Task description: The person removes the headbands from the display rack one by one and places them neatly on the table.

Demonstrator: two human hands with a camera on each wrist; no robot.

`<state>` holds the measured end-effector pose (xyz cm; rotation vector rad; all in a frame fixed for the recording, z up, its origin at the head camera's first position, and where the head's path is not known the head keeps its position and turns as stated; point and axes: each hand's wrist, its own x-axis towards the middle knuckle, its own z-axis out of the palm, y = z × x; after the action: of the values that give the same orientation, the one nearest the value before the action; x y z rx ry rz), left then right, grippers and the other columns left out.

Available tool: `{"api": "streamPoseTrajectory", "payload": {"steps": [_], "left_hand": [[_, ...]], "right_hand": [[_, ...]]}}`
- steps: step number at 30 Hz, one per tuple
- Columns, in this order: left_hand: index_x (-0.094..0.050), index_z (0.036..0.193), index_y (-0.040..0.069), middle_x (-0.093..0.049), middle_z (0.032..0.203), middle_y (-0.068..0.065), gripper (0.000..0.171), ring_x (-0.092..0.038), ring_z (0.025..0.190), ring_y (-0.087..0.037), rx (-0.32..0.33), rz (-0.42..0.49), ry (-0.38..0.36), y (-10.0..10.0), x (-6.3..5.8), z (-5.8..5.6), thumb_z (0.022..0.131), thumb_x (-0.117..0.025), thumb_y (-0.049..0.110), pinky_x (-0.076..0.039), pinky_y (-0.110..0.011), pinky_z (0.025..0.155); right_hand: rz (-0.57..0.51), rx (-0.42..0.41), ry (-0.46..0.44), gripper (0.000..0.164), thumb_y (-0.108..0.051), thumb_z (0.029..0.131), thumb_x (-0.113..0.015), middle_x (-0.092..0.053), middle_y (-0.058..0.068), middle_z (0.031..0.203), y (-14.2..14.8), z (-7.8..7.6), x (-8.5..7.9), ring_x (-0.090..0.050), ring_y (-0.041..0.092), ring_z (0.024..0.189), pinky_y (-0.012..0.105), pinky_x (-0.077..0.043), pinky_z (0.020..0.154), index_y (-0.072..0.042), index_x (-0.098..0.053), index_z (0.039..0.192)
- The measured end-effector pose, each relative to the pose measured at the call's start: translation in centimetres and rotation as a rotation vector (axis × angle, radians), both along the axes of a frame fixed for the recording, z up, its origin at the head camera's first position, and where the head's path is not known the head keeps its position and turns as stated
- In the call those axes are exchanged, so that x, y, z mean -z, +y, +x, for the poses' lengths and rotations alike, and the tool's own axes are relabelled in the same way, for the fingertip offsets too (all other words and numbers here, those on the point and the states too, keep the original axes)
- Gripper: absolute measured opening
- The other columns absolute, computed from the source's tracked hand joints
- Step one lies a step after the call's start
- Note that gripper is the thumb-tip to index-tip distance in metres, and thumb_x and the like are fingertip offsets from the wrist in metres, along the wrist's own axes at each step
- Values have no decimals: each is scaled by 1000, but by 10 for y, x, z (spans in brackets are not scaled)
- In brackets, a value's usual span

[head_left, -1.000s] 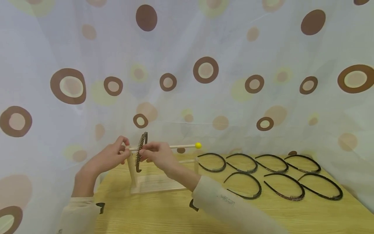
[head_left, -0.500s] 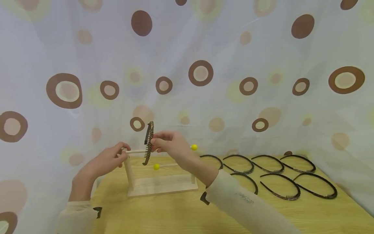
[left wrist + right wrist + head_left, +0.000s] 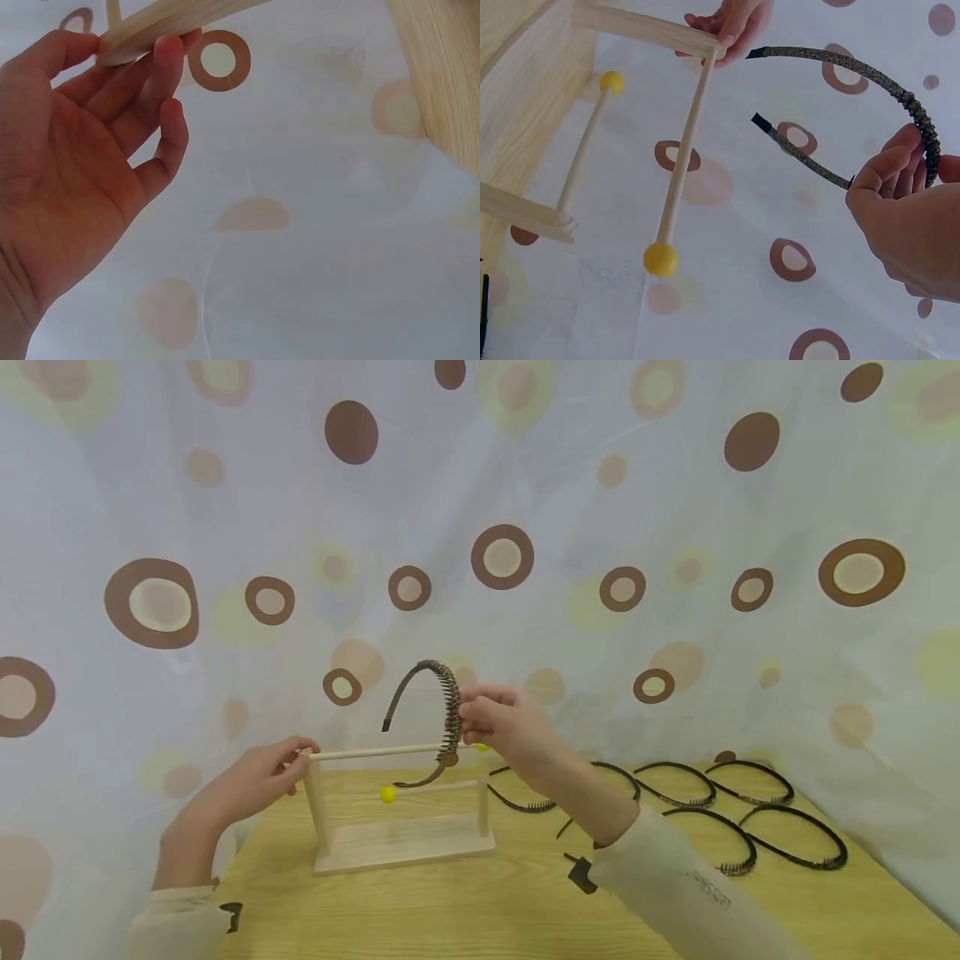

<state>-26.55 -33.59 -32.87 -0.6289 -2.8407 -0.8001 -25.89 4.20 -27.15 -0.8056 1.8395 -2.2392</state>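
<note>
My right hand (image 3: pixel 510 727) pinches a dark speckled toothed headband (image 3: pixel 452 706) at its curved middle. In the right wrist view the headband's two dark-tipped ends point towards the upper wooden rod (image 3: pixel 681 161), with a gap between them and the rod. A yellow ball (image 3: pixel 661 259) caps the rod's free end. My left hand (image 3: pixel 258 777) holds the top of the wooden stand's left post (image 3: pixel 317 810), where this rod begins. The left wrist view shows thumb and fingertips on the post end (image 3: pixel 161 26). A lower rod (image 3: pixel 583 150) also ends in a yellow ball.
The stand's flat base (image 3: pixel 405 843) rests on a wood-grain table (image 3: pixel 450 918). Several dark headbands lie on the table's right side, one headband (image 3: pixel 832 862) near the front right. My right forearm partly covers some. A dotted curtain (image 3: pixel 570 468) hangs behind.
My right hand has drawn the headband rightwards, away from the left post, and turned it so its arch faces the head camera. The left hand keeps holding the post.
</note>
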Motion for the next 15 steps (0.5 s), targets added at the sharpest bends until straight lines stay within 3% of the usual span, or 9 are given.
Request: {"api": "streamPoseTrajectory", "payload": {"steps": [7,11,15], "left_hand": [[-54,136,2,-57,80,2,35,-61,73,-14,17,-21,33,-10,-1,3,111,-46,24,-47,-42,73],[-54,134,1,-56,80,1,36,-61,73,-15,4,-19,38,-12,-3,5,110,-47,26,-47,-43,72],[-53,136,0,-59,83,2,40,-60,74,-15,-35,-52,40,-13,-5,7,110,-47,30,-48,-43,73]], "right_hand": [[-124,28,-75,18,-8,102,-45,-58,12,104,57,1,21,-59,22,90,33,-50,84,2,-57,113],[-277,39,-198,7,-8,104,-41,-52,7,99,86,-4,41,-48,21,85,33,-43,81,-4,-47,105],[-400,110,-353,5,-8,103,-43,-51,7,104,102,-8,68,-46,19,86,30,-42,82,-5,-44,107]]}}
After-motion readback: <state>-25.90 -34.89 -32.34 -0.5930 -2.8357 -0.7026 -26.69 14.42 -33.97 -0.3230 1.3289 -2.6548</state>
